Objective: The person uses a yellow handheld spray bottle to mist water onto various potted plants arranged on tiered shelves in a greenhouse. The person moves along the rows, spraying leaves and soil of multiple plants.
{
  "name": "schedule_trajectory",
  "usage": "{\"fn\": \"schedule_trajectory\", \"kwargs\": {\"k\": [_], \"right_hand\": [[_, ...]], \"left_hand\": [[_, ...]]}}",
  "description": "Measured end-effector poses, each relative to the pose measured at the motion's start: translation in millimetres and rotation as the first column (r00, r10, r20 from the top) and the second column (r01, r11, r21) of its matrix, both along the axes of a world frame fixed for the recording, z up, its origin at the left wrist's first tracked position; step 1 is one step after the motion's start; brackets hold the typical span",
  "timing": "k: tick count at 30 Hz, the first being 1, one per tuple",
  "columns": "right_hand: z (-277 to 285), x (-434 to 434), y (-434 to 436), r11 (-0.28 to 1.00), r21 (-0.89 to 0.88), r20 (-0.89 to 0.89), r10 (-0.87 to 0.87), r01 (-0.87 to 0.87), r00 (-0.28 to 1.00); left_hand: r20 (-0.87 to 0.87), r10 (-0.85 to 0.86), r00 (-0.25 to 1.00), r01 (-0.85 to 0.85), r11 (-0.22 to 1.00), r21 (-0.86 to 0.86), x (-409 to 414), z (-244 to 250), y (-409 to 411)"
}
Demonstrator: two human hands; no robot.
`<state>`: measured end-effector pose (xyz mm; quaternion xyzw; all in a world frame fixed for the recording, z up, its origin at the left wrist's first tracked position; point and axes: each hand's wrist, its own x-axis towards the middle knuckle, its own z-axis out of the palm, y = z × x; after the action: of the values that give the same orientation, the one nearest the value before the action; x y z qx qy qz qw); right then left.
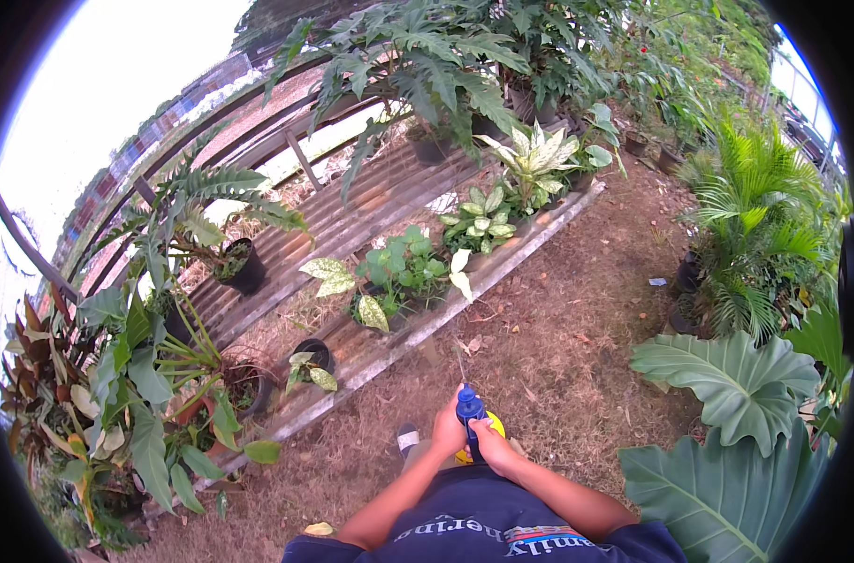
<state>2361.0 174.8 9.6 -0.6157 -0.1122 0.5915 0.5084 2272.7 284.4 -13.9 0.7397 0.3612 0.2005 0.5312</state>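
Close to my body I hold a pump sprayer (pixel 470 402) with a blue head and a yellow tank. Its thin wand points forward over the ground. My left hand (pixel 449 424) is wrapped around the far left side of the blue part. On its right side my right hand (pixel 492 443) grips the blue handle. Ahead of the wand, on a low bench of corrugated sheet, stand a potted leafy green plant (pixel 402 264), a variegated plant (pixel 480 219) and a paler one (pixel 536 158). A small black pot (pixel 316 355) with speckled leaves stands to the left.
A pale bench edge (pixel 399 352) runs diagonally before me. Large-leaved plants (pixel 730 383) and a palm (pixel 751 218) border the right side. Potted plants (pixel 145 380) crowd the left; a hanging-leaved plant (pixel 434 63) rises behind the bench. Dry grass and fallen leaves cover the ground.
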Motion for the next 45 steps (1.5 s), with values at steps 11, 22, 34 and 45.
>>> {"fn": "schedule_trajectory", "kwargs": {"k": [11,22,34,45], "right_hand": [[16.8,-1.4,15.3,0.998,0.05,0.009,-0.034,0.034,0.999],[25.0,-16.4,60.7,0.991,0.013,0.124,-0.134,0.134,0.983],[24.0,-46.7,162.2,0.966,-0.052,0.142,-0.244,0.254,0.959],[31.0,-85.1,225.9,0.872,-0.053,0.162,-0.474,0.487,0.866]], "left_hand": [[0.1,-0.024,0.995,0.008,0.986,0.166,3.8,13.0,16.9],[0.162,-0.081,0.983,0.086,0.996,-0.024,6.7,17.7,72.2],[0.034,-0.21,0.977,0.211,0.977,-0.02,-10.9,34.2,188.1],[-0.007,-0.31,0.951,0.31,0.951,0.008,-24.9,34.8,249.6]]}}
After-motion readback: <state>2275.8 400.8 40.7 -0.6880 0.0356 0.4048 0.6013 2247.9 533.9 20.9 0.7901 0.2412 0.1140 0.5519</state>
